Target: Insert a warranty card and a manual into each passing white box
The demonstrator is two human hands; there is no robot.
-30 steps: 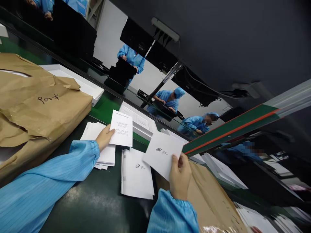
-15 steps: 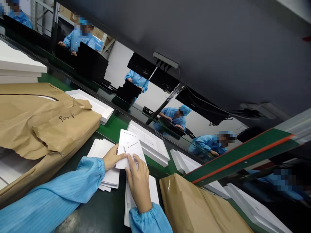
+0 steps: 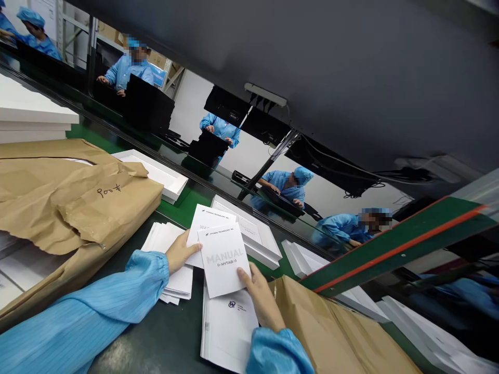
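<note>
My left hand [image 3: 180, 253] grips a white booklet [image 3: 198, 224] by its lower left, thumb on top. Overlapping it in front is a second white booklet, the manual [image 3: 223, 278], printed "MANUAL" and "HYTAB". My right hand [image 3: 259, 288] pinches the manual at its lower right edge, thumb on the cover. Left of the booklets, partly behind my left hand, lies a loose pile of white papers [image 3: 161, 239]. Below the manual rests a stack of white booklets [image 3: 230, 337] with a small black logo.
At left lies a torn brown paper package [image 3: 128, 200] with white sheets inside; another brown package [image 3: 331, 332] stands at right. White box trays [image 3: 257, 234] line the green belt [image 3: 167, 212]. A slanted green beam [image 3: 397, 246] crosses the right. Several co-workers in blue work beyond.
My right hand has moved right and down, its thumb now on the manual's right edge. The manual's printed cover is now uncovered, overlapping the other booklet.
</note>
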